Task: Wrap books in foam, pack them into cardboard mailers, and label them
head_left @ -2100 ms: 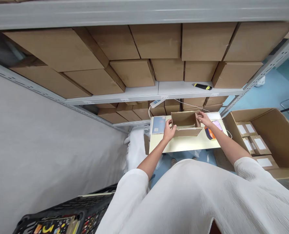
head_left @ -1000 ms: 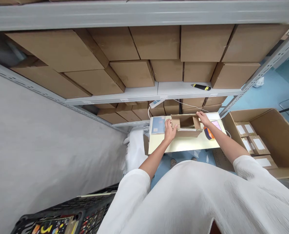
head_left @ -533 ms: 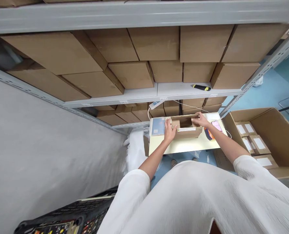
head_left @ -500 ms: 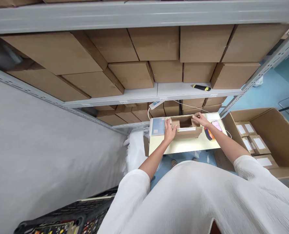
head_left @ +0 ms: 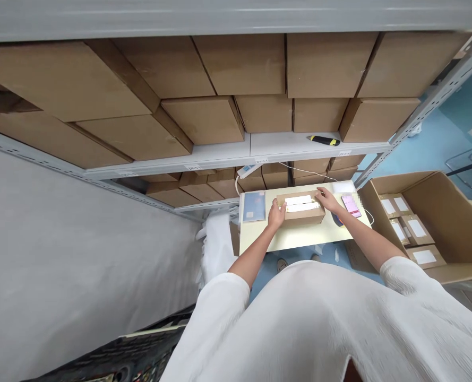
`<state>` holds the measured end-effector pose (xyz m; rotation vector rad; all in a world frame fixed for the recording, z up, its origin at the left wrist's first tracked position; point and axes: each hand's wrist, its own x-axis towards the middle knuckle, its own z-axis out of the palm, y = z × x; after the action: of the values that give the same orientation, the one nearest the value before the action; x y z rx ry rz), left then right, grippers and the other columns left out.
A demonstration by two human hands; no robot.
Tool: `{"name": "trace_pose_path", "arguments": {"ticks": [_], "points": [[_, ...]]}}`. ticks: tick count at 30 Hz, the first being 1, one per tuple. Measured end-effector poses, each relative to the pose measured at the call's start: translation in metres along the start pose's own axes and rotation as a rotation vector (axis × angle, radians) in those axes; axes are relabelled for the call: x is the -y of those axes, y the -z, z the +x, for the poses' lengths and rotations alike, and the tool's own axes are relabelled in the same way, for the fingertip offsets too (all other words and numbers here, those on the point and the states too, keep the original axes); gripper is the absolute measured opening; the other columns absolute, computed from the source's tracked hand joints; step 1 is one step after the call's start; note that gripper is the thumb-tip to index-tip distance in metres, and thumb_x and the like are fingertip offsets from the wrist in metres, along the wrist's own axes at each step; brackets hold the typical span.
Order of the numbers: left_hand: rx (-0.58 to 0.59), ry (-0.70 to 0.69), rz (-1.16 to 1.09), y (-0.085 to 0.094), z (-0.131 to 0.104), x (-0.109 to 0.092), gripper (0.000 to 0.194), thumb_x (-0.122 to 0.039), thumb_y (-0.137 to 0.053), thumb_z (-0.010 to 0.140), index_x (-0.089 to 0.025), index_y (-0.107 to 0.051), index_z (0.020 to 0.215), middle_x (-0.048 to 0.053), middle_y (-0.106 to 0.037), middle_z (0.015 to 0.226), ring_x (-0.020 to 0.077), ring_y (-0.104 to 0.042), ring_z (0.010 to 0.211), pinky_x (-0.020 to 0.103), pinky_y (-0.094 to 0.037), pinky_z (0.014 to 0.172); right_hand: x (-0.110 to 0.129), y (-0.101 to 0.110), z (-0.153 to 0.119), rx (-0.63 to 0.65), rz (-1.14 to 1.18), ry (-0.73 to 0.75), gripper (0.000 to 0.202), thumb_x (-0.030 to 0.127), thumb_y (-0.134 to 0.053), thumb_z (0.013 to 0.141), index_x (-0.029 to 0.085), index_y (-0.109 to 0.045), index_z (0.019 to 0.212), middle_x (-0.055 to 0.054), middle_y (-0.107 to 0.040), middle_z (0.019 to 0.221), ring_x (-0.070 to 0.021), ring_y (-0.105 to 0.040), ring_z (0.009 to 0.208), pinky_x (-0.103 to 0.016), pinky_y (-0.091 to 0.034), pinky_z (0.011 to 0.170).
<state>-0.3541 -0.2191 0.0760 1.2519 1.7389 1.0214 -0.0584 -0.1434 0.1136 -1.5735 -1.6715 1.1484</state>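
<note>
A small cardboard box (head_left: 304, 217) rests on the pale yellow table (head_left: 285, 242), its top flaps folded down and white label strips across the top. My left hand (head_left: 276, 214) holds the box's left end, thumb along the near side. At the far right corner, my right hand (head_left: 328, 200) grips the box with its fingers over the edge. Beside that hand lie a phone (head_left: 351, 206) with a lit screen and a dark blue object (head_left: 336, 219), mostly hidden by the forearm. A blue-and-white booklet (head_left: 254, 206) is left of the box.
Grey shelving (head_left: 236, 165) packed with cardboard boxes (head_left: 204, 119) stands ahead, with a black-and-yellow utility knife (head_left: 324, 140) on it. A power strip (head_left: 250, 170) hangs near the table. To the right is a large open carton (head_left: 451, 217) holding labelled boxes; a black crate (head_left: 132, 350) is lower left.
The box's top flaps have been folded down, so its inside no longer shows. My right hand has moved from the opening to the far right corner. The view has shifted slightly.
</note>
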Motion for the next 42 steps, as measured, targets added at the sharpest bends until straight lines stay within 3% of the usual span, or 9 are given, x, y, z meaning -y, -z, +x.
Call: {"name": "trace_pose_path", "arguments": {"ticks": [4, 8, 17, 22, 25, 28, 30, 37, 42], "points": [[-0.004, 0.028, 0.006, -0.009, 0.004, 0.009, 0.080, -0.078, -0.062, 0.099, -0.020, -0.052, 0.153, 0.027, -0.066, 0.152, 0.0440, -0.062, 0.145, 0.060, -0.048, 0.121, -0.007, -0.014, -0.010, -0.002, -0.142, 0.063, 0.088, 0.064, -0.053, 0.099, 0.024, -0.038, 0.175, -0.018, -0.047, 0.173, -0.0400, -0.045, 0.160, -0.063, -0.035, 0.135], [-0.002, 0.046, 0.024, -0.010, 0.005, 0.017, 0.077, -0.076, -0.060, 0.100, -0.019, -0.054, 0.152, 0.027, -0.066, 0.151, 0.0426, -0.061, 0.146, 0.058, -0.048, 0.122, -0.006, -0.024, -0.012, 0.025, -0.207, 0.049, 0.091, 0.062, -0.047, 0.103, 0.019, -0.026, 0.180, -0.024, -0.048, 0.171, -0.0447, -0.049, 0.156, -0.067, -0.036, 0.133], [0.027, -0.015, 0.043, -0.008, 0.003, 0.033, 0.066, -0.061, -0.064, 0.101, -0.020, -0.054, 0.153, 0.023, -0.065, 0.150, 0.0389, -0.056, 0.149, 0.058, -0.043, 0.126, -0.030, -0.037, -0.009, 0.071, -0.173, -0.005, 0.090, 0.059, -0.050, 0.101, 0.024, -0.027, 0.180, -0.019, -0.052, 0.169, -0.0423, -0.055, 0.151, -0.064, -0.037, 0.134], [0.026, 0.039, 0.039, -0.010, -0.001, 0.027, 0.071, -0.060, -0.069, 0.098, -0.019, -0.053, 0.154, 0.025, -0.064, 0.149, 0.0411, -0.056, 0.149, 0.060, -0.045, 0.124, -0.048, -0.034, -0.010, 0.079, -0.208, -0.036, 0.088, 0.063, -0.050, 0.102, 0.026, -0.030, 0.180, -0.018, -0.049, 0.172, -0.0449, -0.062, 0.143, -0.067, -0.041, 0.129], [-0.027, -0.108, 0.136, -0.010, -0.011, 0.014, 0.067, -0.056, -0.067, 0.100, -0.018, -0.056, 0.154, 0.027, -0.052, 0.164, 0.0428, -0.043, 0.161, 0.065, -0.034, 0.132, -0.052, -0.034, -0.009, 0.079, -0.214, -0.065, 0.088, 0.065, -0.050, 0.103, 0.026, -0.031, 0.180, -0.018, -0.049, 0.172, -0.0456, -0.064, 0.139, -0.067, -0.045, 0.126], [0.150, -0.350, 0.188, -0.015, -0.024, 0.000, 0.057, -0.056, -0.068, 0.100, -0.026, -0.065, 0.148, 0.020, -0.053, 0.167, 0.0410, -0.040, 0.163, 0.066, -0.026, 0.137, -0.051, -0.035, -0.007, 0.077, -0.194, -0.038, 0.088, 0.064, -0.051, 0.103, 0.027, -0.030, 0.180, -0.017, -0.053, 0.169, -0.0450, -0.062, 0.141, -0.066, -0.046, 0.126], [0.281, -0.421, 0.213, -0.020, -0.032, -0.005, 0.054, -0.058, -0.073, 0.096, -0.031, -0.069, 0.143, 0.016, -0.060, 0.161, 0.0409, -0.046, 0.159, 0.067, -0.025, 0.138, -0.050, -0.033, -0.005, 0.094, -0.204, -0.030, 0.087, 0.063, -0.051, 0.103, 0.025, -0.031, 0.179, -0.018, -0.053, 0.169, -0.0455, -0.059, 0.145, -0.066, -0.044, 0.127], [0.302, -0.443, 0.275, -0.028, -0.041, -0.001, 0.043, -0.050, -0.070, 0.102, -0.036, -0.073, 0.142, 0.014, -0.062, 0.162, 0.0401, -0.045, 0.162, 0.070, -0.021, 0.139, -0.072, 0.004, -0.021, -0.005, -0.261, -0.045, 0.078, 0.055, -0.049, 0.105, 0.021, -0.041, 0.174, -0.019, -0.055, 0.166, -0.0412, -0.056, 0.148, -0.060, -0.045, 0.126], [0.351, -0.461, 0.632, -0.029, -0.035, -0.005, 0.049, -0.041, -0.056, 0.110, -0.030, -0.064, 0.157, 0.014, -0.051, 0.174, 0.0369, -0.038, 0.168, 0.063, -0.023, 0.140, -0.109, 0.045, -0.063, -0.120, -0.485, -0.233, 0.057, 0.039, -0.046, 0.107, 0.011, -0.060, 0.155, -0.025, -0.066, 0.150, -0.0408, -0.060, 0.140, -0.051, -0.051, 0.114]]}}
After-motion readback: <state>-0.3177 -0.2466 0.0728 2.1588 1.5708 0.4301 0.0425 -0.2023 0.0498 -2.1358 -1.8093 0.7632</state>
